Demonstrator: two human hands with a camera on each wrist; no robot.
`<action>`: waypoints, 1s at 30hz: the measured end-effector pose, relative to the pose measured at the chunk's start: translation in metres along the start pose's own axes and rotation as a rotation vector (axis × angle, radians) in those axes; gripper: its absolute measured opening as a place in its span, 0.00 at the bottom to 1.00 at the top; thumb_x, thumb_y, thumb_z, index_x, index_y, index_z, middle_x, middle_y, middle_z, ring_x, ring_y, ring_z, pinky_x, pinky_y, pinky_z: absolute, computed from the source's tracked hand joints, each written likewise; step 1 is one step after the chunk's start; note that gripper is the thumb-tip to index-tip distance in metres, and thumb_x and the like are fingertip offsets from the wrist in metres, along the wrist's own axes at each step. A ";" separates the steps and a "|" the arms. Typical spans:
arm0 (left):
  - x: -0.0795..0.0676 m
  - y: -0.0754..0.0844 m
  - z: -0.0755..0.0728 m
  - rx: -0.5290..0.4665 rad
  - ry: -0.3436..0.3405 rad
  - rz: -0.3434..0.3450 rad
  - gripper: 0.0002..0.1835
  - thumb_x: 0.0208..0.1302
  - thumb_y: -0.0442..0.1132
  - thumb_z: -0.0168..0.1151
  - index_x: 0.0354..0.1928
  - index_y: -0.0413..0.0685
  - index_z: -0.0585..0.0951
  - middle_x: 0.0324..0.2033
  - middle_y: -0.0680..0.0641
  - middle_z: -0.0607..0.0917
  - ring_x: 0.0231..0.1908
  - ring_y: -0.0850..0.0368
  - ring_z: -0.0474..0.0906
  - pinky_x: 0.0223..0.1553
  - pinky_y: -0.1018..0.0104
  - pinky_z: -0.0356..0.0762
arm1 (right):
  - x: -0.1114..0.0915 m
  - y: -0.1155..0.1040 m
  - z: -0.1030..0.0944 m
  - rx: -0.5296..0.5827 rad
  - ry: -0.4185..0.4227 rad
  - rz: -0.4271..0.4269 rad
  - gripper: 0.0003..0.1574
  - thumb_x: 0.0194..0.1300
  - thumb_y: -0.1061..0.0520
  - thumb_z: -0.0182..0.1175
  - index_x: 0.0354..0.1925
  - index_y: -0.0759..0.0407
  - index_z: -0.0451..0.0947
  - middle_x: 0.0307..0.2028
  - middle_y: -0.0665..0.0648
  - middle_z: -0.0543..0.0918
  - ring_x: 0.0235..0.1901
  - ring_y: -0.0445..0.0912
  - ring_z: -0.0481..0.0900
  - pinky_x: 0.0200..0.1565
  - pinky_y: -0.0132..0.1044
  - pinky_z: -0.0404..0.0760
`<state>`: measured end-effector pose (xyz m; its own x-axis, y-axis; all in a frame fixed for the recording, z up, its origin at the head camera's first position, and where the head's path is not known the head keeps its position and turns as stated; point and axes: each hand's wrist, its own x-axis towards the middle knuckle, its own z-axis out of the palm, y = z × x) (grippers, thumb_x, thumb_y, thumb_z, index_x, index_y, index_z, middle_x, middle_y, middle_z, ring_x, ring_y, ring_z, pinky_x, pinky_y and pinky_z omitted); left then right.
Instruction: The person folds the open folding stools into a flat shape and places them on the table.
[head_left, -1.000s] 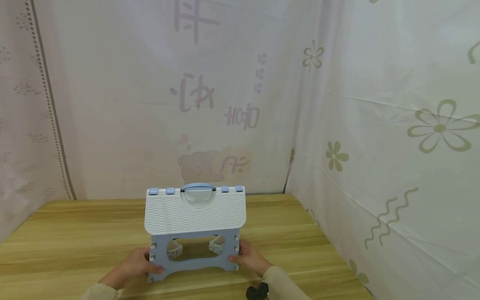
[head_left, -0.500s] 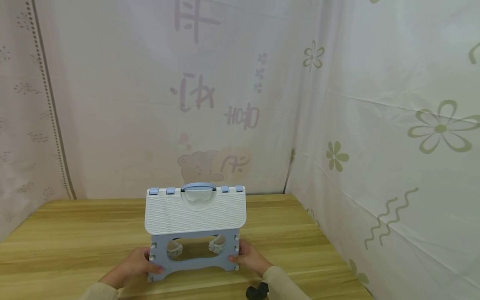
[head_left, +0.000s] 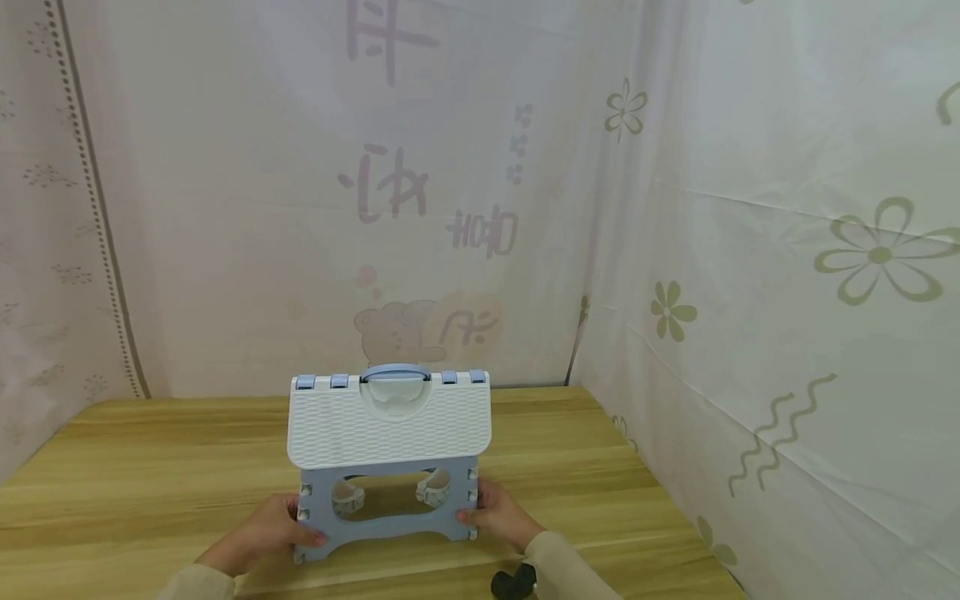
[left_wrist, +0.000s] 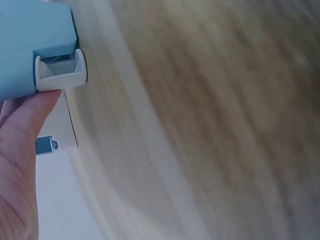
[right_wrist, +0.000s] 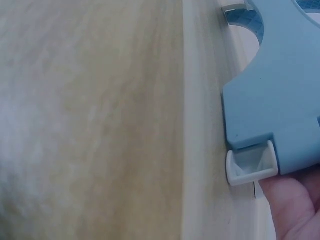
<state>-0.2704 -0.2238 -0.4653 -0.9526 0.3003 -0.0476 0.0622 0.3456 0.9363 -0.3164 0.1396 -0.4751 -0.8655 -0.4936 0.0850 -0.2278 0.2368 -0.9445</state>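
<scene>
The left hand and right hand pinch opposite side edges of a folding stool, each thumb on the front of its blue leg panel. The stool stands on the wood-grain desk between them, its white textured top above the panel, a blue handle at the far edge. A black object, hard to identify, shows beside the right sleeve. Printed cloth hangs behind the desk.
</scene>
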 end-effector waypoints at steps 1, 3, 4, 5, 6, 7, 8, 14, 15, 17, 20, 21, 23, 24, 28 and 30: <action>0.000 0.000 0.000 0.003 0.002 -0.002 0.26 0.49 0.30 0.72 0.47 0.20 0.75 0.39 0.36 0.86 0.39 0.48 0.82 0.41 0.55 0.81 | 0.000 0.000 0.000 0.002 -0.002 0.000 0.28 0.62 0.68 0.62 0.57 0.80 0.66 0.52 0.72 0.80 0.51 0.57 0.80 0.52 0.42 0.78; 0.000 0.000 0.000 0.003 0.006 -0.015 0.26 0.49 0.31 0.73 0.48 0.21 0.75 0.40 0.37 0.86 0.40 0.48 0.82 0.41 0.54 0.81 | 0.000 0.000 0.000 0.004 -0.001 0.004 0.28 0.61 0.68 0.62 0.57 0.80 0.66 0.51 0.72 0.80 0.50 0.57 0.80 0.51 0.41 0.78; 0.000 0.001 0.000 0.007 0.011 -0.019 0.26 0.49 0.31 0.73 0.47 0.21 0.75 0.40 0.37 0.86 0.40 0.48 0.82 0.41 0.54 0.81 | 0.000 0.000 0.000 0.002 0.001 0.004 0.28 0.61 0.68 0.62 0.57 0.80 0.66 0.51 0.72 0.80 0.50 0.57 0.80 0.52 0.42 0.78; 0.000 0.001 0.001 0.009 0.013 -0.021 0.26 0.49 0.32 0.73 0.47 0.21 0.76 0.40 0.37 0.86 0.40 0.48 0.82 0.41 0.54 0.81 | 0.000 0.000 -0.001 0.001 0.001 0.004 0.28 0.61 0.69 0.62 0.57 0.80 0.66 0.52 0.72 0.80 0.51 0.58 0.80 0.52 0.43 0.78; 0.000 0.001 0.001 0.014 0.018 -0.024 0.26 0.49 0.32 0.73 0.47 0.21 0.76 0.39 0.37 0.86 0.40 0.49 0.82 0.41 0.54 0.81 | 0.000 0.001 -0.001 -0.004 0.003 0.003 0.28 0.61 0.68 0.62 0.57 0.80 0.66 0.52 0.72 0.80 0.51 0.58 0.80 0.52 0.43 0.78; 0.000 0.002 0.001 0.016 0.021 -0.021 0.26 0.49 0.32 0.74 0.47 0.22 0.76 0.39 0.38 0.86 0.40 0.49 0.82 0.41 0.55 0.81 | 0.000 0.001 -0.001 -0.007 0.004 0.004 0.29 0.61 0.68 0.62 0.57 0.80 0.66 0.52 0.72 0.80 0.51 0.58 0.80 0.52 0.43 0.78; 0.000 0.001 0.001 0.012 0.019 -0.018 0.26 0.49 0.32 0.74 0.47 0.22 0.76 0.39 0.38 0.86 0.40 0.49 0.82 0.41 0.55 0.81 | 0.001 0.001 -0.001 -0.013 0.006 0.004 0.29 0.61 0.68 0.63 0.57 0.80 0.66 0.51 0.72 0.80 0.51 0.58 0.80 0.52 0.43 0.78; 0.000 -0.001 0.000 0.009 0.017 -0.006 0.25 0.49 0.32 0.74 0.46 0.21 0.76 0.39 0.37 0.86 0.40 0.49 0.82 0.41 0.55 0.81 | 0.001 -0.001 0.000 -0.016 0.002 0.019 0.29 0.61 0.68 0.63 0.57 0.79 0.67 0.52 0.71 0.80 0.51 0.58 0.80 0.53 0.45 0.78; 0.000 -0.001 0.000 0.010 0.018 -0.006 0.25 0.49 0.32 0.74 0.46 0.22 0.76 0.39 0.38 0.86 0.40 0.49 0.82 0.41 0.55 0.81 | 0.001 0.000 0.000 -0.015 0.002 0.021 0.29 0.61 0.68 0.62 0.57 0.79 0.66 0.52 0.71 0.80 0.51 0.58 0.80 0.53 0.45 0.78; 0.000 -0.001 0.000 0.012 0.015 -0.003 0.26 0.49 0.32 0.74 0.46 0.22 0.76 0.39 0.38 0.86 0.40 0.49 0.82 0.41 0.55 0.81 | 0.000 -0.001 0.000 -0.012 0.006 0.027 0.28 0.61 0.68 0.62 0.57 0.80 0.66 0.51 0.72 0.80 0.51 0.59 0.80 0.53 0.47 0.78; 0.000 -0.002 -0.001 -0.003 -0.005 0.004 0.26 0.49 0.32 0.74 0.47 0.21 0.76 0.39 0.37 0.86 0.40 0.49 0.82 0.42 0.56 0.81 | 0.000 -0.001 0.000 -0.013 0.010 0.031 0.28 0.61 0.69 0.62 0.57 0.80 0.66 0.51 0.72 0.80 0.51 0.59 0.80 0.53 0.47 0.78; 0.000 -0.002 -0.001 -0.011 -0.013 0.009 0.26 0.49 0.32 0.73 0.47 0.21 0.75 0.40 0.37 0.86 0.40 0.49 0.82 0.42 0.56 0.81 | 0.000 -0.001 0.001 -0.015 0.013 0.031 0.28 0.61 0.69 0.62 0.57 0.80 0.66 0.51 0.72 0.80 0.51 0.59 0.80 0.53 0.48 0.78; 0.000 -0.003 -0.002 -0.023 -0.026 0.016 0.26 0.50 0.31 0.73 0.47 0.20 0.75 0.40 0.37 0.86 0.40 0.49 0.82 0.42 0.56 0.81 | 0.000 -0.001 0.001 -0.021 0.015 0.030 0.29 0.60 0.69 0.62 0.58 0.79 0.66 0.52 0.72 0.80 0.52 0.59 0.79 0.54 0.48 0.77; 0.000 -0.003 -0.002 -0.028 -0.031 0.017 0.26 0.50 0.31 0.72 0.47 0.20 0.74 0.40 0.37 0.86 0.40 0.49 0.82 0.42 0.56 0.81 | 0.001 -0.001 0.001 -0.023 0.016 0.032 0.30 0.60 0.69 0.63 0.58 0.79 0.66 0.53 0.71 0.80 0.52 0.59 0.79 0.54 0.48 0.77; 0.000 -0.003 -0.002 -0.030 -0.029 0.018 0.25 0.50 0.31 0.72 0.47 0.20 0.75 0.39 0.37 0.86 0.40 0.49 0.83 0.41 0.56 0.81 | 0.001 -0.001 0.002 -0.023 0.024 0.040 0.30 0.60 0.68 0.63 0.59 0.77 0.67 0.54 0.70 0.79 0.53 0.59 0.78 0.56 0.50 0.76; 0.000 -0.002 -0.002 -0.028 -0.024 0.016 0.25 0.49 0.31 0.73 0.47 0.20 0.75 0.39 0.36 0.86 0.39 0.48 0.83 0.42 0.56 0.81 | 0.001 -0.002 0.002 -0.013 0.026 0.043 0.30 0.60 0.68 0.63 0.59 0.77 0.67 0.54 0.70 0.80 0.54 0.59 0.78 0.56 0.51 0.75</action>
<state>-0.2715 -0.2263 -0.4665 -0.9442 0.3270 -0.0405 0.0688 0.3160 0.9463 -0.3161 0.1370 -0.4740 -0.8857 -0.4612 0.0529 -0.1958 0.2679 -0.9434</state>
